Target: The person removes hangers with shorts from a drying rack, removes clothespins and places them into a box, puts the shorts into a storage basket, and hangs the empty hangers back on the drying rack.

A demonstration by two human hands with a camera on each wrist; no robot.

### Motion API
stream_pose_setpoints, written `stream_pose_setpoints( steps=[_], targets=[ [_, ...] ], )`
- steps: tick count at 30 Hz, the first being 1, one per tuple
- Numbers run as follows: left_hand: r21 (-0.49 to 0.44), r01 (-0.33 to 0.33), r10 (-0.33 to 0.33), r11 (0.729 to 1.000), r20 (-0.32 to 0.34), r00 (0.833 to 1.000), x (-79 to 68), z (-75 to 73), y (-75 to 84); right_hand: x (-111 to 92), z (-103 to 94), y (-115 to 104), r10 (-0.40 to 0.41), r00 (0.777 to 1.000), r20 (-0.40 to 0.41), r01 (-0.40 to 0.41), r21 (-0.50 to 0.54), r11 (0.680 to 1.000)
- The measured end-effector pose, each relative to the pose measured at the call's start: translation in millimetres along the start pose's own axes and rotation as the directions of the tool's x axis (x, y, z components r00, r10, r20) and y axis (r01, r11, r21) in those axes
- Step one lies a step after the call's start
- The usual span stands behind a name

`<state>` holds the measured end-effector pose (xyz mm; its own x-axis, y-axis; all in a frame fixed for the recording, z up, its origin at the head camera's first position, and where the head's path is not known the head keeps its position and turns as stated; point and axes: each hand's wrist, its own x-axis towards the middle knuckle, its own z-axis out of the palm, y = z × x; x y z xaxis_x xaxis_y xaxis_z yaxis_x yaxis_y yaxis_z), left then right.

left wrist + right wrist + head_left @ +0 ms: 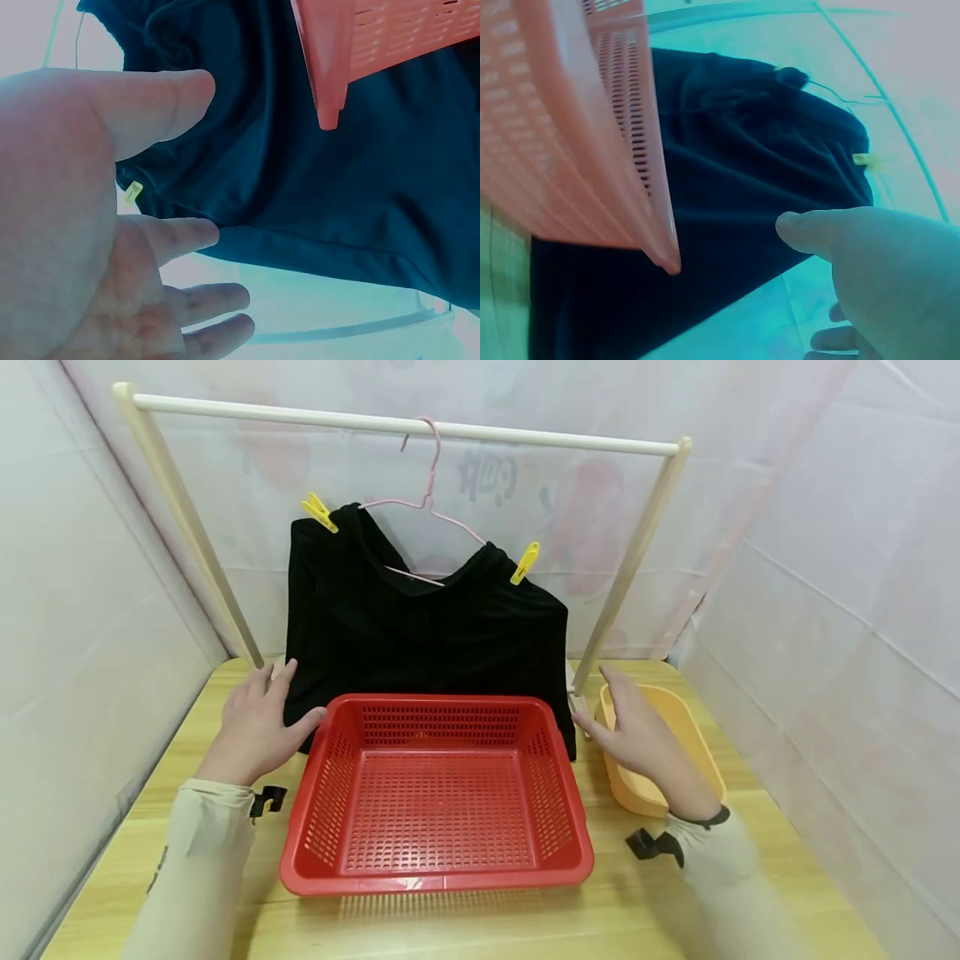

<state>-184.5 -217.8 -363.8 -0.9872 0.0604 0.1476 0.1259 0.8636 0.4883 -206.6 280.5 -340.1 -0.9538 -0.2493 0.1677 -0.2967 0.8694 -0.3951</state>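
Note:
A black garment (427,635) hangs from a pink wire hanger (431,485), with a yellow clothespin (320,513) at its left shoulder and another yellow clothespin (525,563) at its right. In front of it on the table stands a red perforated plastic basket (438,883) with nothing in it. My left hand (258,727), fingers spread, is at the garment's left edge; its thumb is close to the basket's far left corner. To the right of the garment my right hand (637,727) reaches out above the yellow bin, thumb toward the garment. Neither hand holds anything.
A wooden rack with a white crossbar (285,414) carries the hanger. The yellow bin (705,760) stands to the right on the wood-grain table (525,931). Pale sheets (847,593) enclose the back and sides.

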Motion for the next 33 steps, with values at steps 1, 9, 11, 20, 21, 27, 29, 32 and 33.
stream_pose_setpoints(
  steps=[1, 9, 11, 20, 21, 27, 29, 32, 33],
  targets=[
    [-0.001, 0.001, -0.001, 1.000, 0.000, 1.000, 0.0, -0.2, -0.6, 1, -4.9, -1, 0.007, 1.000, 0.013, -0.006, -0.009, 1.000],
    [-0.002, 0.013, -0.013, 1.000, 0.012, 1.000, -1.9, -3.5, -2.5, 37, -25.0, -15, -0.035, 0.998, -0.061, 0.041, 0.097, 0.994],
    [0.003, 0.012, -0.012, 1.000, 0.013, 1.000, -2.3, -3.9, -1.2, 50, -27.9, -22, -0.057, 0.995, -0.082, 0.068, 0.145, 0.987],
    [0.006, 0.000, -0.001, 1.000, 0.026, 1.000, -2.2, -0.3, 4.3, 101, -31.6, -52, -0.062, 0.993, -0.102, 0.082, 0.207, 0.975],
    [0.004, -0.001, 0.001, 1.000, 0.026, 1.000, -2.1, 0.0, 4.4, 105, -30.2, -55, -0.056, 0.992, -0.112, 0.078, 0.209, 0.975],
    [0.001, -0.004, 0.004, 1.000, 0.022, 1.000, -1.6, -1.5, 7.6, 122, -24.7, -77, -0.100, 0.968, -0.231, 0.144, 0.180, 0.973],
    [-0.002, -0.003, 0.003, 1.000, 0.022, 1.000, -1.5, -2.1, 8.8, 125, -23.7, -84, -0.126, 0.959, -0.255, 0.166, 0.140, 0.976],
    [-0.005, 0.001, -0.001, 1.000, 0.022, 1.000, -1.4, -2.1, 9.9, 128, -21.8, -91, -0.131, 0.955, -0.264, 0.161, 0.095, 0.982],
    [-0.006, 0.003, -0.003, 1.000, 0.022, 1.000, -1.3, -1.9, 10.1, 129, -20.9, -93, -0.127, 0.955, -0.269, 0.156, 0.089, 0.984]
  ],
)
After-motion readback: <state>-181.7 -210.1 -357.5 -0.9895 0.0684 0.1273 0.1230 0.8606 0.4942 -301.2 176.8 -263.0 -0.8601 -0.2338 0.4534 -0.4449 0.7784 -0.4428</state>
